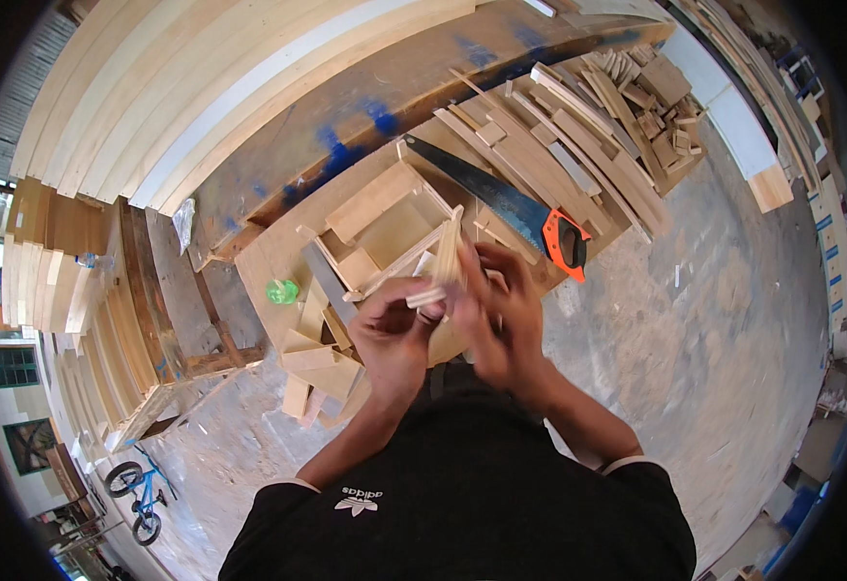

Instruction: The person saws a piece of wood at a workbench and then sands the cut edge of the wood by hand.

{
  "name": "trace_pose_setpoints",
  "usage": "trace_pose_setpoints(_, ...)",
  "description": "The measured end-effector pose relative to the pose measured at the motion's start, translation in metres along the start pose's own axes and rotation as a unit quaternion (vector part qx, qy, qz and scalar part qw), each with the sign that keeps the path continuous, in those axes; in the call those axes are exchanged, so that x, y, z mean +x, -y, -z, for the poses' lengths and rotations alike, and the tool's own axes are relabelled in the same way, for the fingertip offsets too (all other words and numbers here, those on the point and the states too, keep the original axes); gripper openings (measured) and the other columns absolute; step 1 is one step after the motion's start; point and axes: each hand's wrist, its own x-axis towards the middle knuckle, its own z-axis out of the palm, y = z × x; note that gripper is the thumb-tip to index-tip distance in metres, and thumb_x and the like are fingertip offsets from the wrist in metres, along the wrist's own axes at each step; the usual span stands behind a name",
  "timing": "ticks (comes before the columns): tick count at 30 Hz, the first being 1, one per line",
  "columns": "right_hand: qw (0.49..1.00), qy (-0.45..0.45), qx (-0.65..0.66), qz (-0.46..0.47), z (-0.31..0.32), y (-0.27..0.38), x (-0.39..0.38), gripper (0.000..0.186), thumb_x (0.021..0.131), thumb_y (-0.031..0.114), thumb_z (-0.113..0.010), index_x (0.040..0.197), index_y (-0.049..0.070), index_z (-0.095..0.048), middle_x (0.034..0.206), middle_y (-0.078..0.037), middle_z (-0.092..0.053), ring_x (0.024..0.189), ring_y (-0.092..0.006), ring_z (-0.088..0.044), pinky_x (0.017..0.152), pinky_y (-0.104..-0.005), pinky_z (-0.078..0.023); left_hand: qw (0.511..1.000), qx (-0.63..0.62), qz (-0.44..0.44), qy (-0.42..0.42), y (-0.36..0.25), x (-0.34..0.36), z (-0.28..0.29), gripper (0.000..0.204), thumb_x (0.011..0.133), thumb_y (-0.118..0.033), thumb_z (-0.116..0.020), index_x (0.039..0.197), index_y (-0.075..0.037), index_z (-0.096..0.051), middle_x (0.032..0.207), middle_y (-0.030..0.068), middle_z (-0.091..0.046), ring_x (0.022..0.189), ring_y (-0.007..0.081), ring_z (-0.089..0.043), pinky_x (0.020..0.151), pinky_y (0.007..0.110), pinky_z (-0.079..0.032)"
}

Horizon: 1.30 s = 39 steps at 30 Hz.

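Pale, straight-grained wood fills the middle of our view: a thin wooden strip (452, 244) stands up between our two hands, above the near side of a shallow wooden box (337, 231). Our left hand (394, 334) has a narrow grip, with curled fingers and thumb pinching wood whose blunt, pale end shows at the fingertips; we cannot tell whether that end belongs to the same strip or to a second piece. Our right hand (501, 315) is blurred, its fingers against the strip, and we cannot tell how tightly its grip is closed.

The box is a rectangle of thin, upright boards with flat pieces inside, resting on a smooth brown wooden surface (261, 254). Just beyond it lies a saw (493, 190), its long dark blade tapering toward the box and its orange and black looped handle near the surface's right edge. Beside the blade we see long, flat slats (564, 145) laid roughly side by side, then a jumbled heap of small, square-cut blocks (664, 114).

To the left, a see-through green plastic object (281, 290) sits near a straight grey strip (327, 279). Closer to us, angular offcuts (322, 363) overlap loosely. The floor (675, 339) is grey, scuffed and mottled.
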Motion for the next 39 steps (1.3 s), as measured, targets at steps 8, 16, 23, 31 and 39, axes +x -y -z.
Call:
trace_pose_setpoints(8,0.997,-0.015,-0.024,0.07,0.002,-0.001,-0.002,0.041,0.092,0.016,-0.061,0.131,0.003,-0.059,0.121,-0.022,-0.051,0.105,-0.0289,-0.057,0.087,-0.0349,-0.049,0.988,-0.13,0.079,-0.016,-0.001,-0.007,-0.007,0.023,0.087,-0.002,-0.071,0.109,0.002,-0.066,0.097,0.008,-0.068,0.089,0.0143,-0.063,0.083,0.029,-0.051)
trace_pose_setpoints(16,0.993,-0.033,-0.057,0.097,0.006,0.0,-0.012,0.039,0.091,0.015,-0.063,0.129,0.007,-0.062,0.123,-0.022,-0.051,0.11,-0.0304,-0.051,0.093,-0.0388,-0.045,0.96,-0.205,0.189,-0.014,-0.008,-0.002,-0.005,0.027,0.089,0.0,-0.065,0.116,0.003,-0.064,0.092,0.0084,-0.067,0.087,0.0177,-0.061,0.087,0.03,-0.047)
trace_pose_setpoints(23,0.996,-0.082,-0.039,-0.01,0.02,-0.013,-0.008,0.042,0.09,0.013,-0.063,0.131,0.004,-0.06,0.119,-0.019,-0.054,0.106,-0.0248,-0.052,0.09,-0.0327,-0.045,0.96,-0.231,0.154,0.036,-0.004,0.0,-0.001,0.026,0.093,-0.01,-0.063,0.116,0.002,-0.062,0.096,0.0043,-0.064,0.091,0.014,-0.055,0.088,0.032,-0.042)
trace_pose_setpoints(31,0.995,-0.084,0.047,0.035,0.012,0.0,-0.025,0.046,0.093,0.015,-0.059,0.137,0.001,-0.053,0.129,-0.019,-0.049,0.116,-0.025,-0.052,0.095,-0.0349,-0.044,0.963,-0.174,0.194,0.067,0.006,-0.002,-0.004,0.02,0.092,-0.006,-0.065,0.11,0.002,-0.066,0.098,0.0057,-0.066,0.088,0.0126,-0.056,0.083,0.026,-0.044)
trace_pose_setpoints(39,0.979,-0.12,-0.036,0.16,0.009,0.001,-0.027,0.048,0.094,0.014,-0.057,0.138,-0.003,-0.05,0.132,-0.022,-0.044,0.119,-0.0274,-0.051,0.098,-0.0355,-0.043,0.979,0.022,0.119,0.165,-0.015,-0.015,-0.02,0.016,0.089,0.003,-0.066,0.105,0.004,-0.064,0.099,0.0081,-0.068,0.092,0.014,-0.063,0.086,0.031,-0.052)
